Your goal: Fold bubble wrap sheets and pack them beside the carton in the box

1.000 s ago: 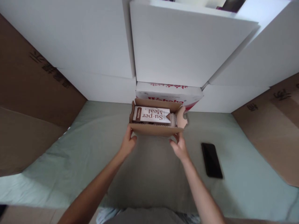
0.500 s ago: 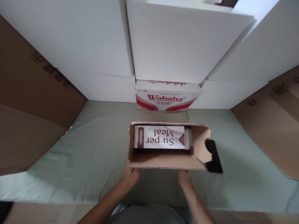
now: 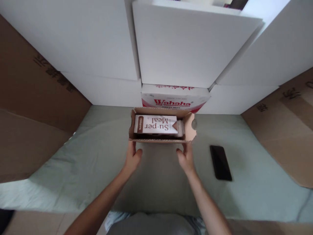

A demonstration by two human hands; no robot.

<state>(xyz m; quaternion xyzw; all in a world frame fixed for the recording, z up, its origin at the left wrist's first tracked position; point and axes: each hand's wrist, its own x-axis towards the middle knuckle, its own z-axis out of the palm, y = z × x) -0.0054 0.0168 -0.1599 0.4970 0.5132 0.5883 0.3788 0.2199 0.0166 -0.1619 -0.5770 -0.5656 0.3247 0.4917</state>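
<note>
An open-topped cardboard box is in front of me, in the middle of the green cloth. Inside lies a white carton marked "Su-per Meal", its print upside down to me, with another pale item partly showing at its right end. My left hand holds the box at its near left corner, and my right hand has the near right corner. Both thumbs show on the near side, while the other fingers are mostly hidden by the cardboard. Whether the box touches the cloth, I cannot tell.
Right of the box lies a black phone. Just behind the box stands a white and red Wahaha carton, against white panels. Large brown cardboard pieces flank the green cloth, one on the left and one on the right.
Both hands have moved the cardboard box away from me and slightly left, up to the Wahaha carton, hiding its lower part. The phone, partly covered before, now shows whole.
</note>
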